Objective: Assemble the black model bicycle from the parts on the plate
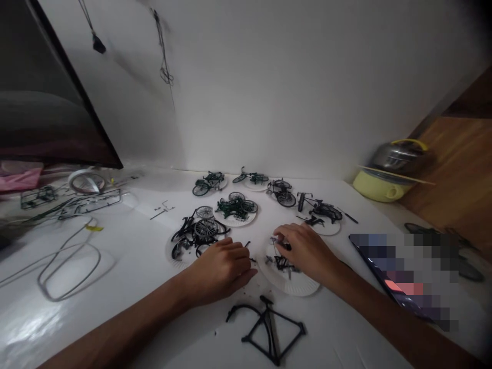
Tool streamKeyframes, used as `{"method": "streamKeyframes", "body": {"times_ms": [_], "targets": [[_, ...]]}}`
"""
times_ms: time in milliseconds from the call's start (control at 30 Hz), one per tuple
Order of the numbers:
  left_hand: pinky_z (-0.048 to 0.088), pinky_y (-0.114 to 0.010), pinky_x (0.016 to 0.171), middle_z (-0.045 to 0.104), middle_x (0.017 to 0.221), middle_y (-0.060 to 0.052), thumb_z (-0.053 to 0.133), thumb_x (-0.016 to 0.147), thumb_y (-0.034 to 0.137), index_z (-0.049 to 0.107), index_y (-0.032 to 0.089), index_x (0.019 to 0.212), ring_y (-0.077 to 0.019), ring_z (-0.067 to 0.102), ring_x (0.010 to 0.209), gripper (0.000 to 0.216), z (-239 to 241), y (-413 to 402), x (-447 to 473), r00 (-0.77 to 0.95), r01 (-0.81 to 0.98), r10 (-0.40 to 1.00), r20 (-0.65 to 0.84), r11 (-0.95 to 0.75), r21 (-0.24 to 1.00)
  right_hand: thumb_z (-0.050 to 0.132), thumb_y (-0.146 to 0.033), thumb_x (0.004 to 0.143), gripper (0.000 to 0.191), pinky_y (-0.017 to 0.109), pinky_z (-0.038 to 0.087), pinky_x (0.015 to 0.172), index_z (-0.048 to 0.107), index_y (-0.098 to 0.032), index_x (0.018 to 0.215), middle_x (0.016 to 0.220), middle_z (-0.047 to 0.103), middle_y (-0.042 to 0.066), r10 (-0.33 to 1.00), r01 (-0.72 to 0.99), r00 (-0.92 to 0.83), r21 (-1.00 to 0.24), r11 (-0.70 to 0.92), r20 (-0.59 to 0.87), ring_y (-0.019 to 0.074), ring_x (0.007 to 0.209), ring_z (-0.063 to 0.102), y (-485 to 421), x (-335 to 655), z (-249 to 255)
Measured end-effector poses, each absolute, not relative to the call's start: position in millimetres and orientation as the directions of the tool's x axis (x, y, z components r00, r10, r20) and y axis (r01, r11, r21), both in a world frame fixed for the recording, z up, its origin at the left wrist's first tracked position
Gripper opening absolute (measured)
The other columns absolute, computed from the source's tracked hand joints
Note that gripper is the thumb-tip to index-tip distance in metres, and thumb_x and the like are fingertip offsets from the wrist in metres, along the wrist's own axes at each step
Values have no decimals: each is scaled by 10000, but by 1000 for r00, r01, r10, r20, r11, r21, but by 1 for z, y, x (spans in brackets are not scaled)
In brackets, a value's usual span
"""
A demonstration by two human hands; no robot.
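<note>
My left hand (221,266) rests low over the white tabletop with its fingers curled together; what they hold, if anything, is hidden. Beside its knuckles lies a thin dark curved piece (248,244). My right hand (302,246) reaches over a paper plate (303,288) of small black parts (283,263), its thumb and fingertips drawn together at a small piece too indistinct to name. Nearest to me, a black model bicycle frame (273,333) with a saddle and a curved mudguard lies on the table. Left of my left hand, another paper plate (171,253) carries black wheels and frame parts (200,230).
Assembled model bicycles (282,193) stand and lie toward the wall, with a plate of green parts (236,207) before them. A tablet-like device (384,282) is at right, a yellow pot (380,184) behind it. A cable (73,297) and part sprues (96,201) lie left under a monitor (49,102).
</note>
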State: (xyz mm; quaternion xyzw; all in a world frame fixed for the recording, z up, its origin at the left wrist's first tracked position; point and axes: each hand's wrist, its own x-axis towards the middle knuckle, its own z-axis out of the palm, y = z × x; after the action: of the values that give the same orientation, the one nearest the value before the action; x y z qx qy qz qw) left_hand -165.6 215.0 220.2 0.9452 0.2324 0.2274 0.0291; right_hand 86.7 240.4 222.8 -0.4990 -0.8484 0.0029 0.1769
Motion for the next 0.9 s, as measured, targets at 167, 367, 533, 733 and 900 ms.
{"method": "streamKeyframes", "body": {"times_ms": [167, 367, 533, 733, 900], "targets": [[399, -313, 707, 570, 729, -20, 464, 1017, 242, 554, 155, 732, -154, 522, 699, 311, 220, 218, -168, 785, 438, 451, 425, -889, 134, 599, -173, 838, 185, 339, 502, 735, 687, -194, 999, 897, 731, 48, 876, 832, -362, -314, 458, 318, 192, 772, 667, 243, 84, 223], [399, -319, 724, 578, 748, -17, 467, 1019, 249, 553, 156, 750, -155, 525, 717, 297, 219, 215, -165, 797, 429, 456, 396, -889, 160, 578, -233, 869, 161, 307, 544, 698, 689, -187, 976, 933, 734, 67, 901, 755, -245, -512, 409, 358, 183, 775, 684, 239, 90, 232], [421, -310, 722, 588, 768, -26, 472, 1018, 238, 558, 154, 765, -158, 533, 739, 279, 218, 217, -163, 813, 406, 455, 363, -890, 208, 587, -287, 877, 168, 310, 558, 713, 689, -192, 969, 924, 745, 63, 909, 695, -176, -606, 387, 378, 205, 841, 704, 239, 99, 237], [459, -315, 769, 617, 865, -71, 461, 1000, 179, 576, 135, 783, -178, 548, 835, 250, 218, 223, -165, 787, 410, 477, 392, -878, 246, 639, -287, 855, 113, 345, 554, 769, 699, -192, 870, 875, 751, 57, 892, 636, -200, -639, 432, 405, 220, 832, 709, 246, 101, 238], [463, -329, 800, 632, 942, -82, 493, 995, 182, 602, 135, 843, -184, 547, 873, 193, 217, 220, -160, 761, 404, 477, 441, -879, 253, 654, -265, 868, 86, 371, 526, 857, 688, -211, 810, 916, 726, 50, 848, 570, -221, -642, 513, 482, 219, 904, 684, 228, 93, 246]]}}
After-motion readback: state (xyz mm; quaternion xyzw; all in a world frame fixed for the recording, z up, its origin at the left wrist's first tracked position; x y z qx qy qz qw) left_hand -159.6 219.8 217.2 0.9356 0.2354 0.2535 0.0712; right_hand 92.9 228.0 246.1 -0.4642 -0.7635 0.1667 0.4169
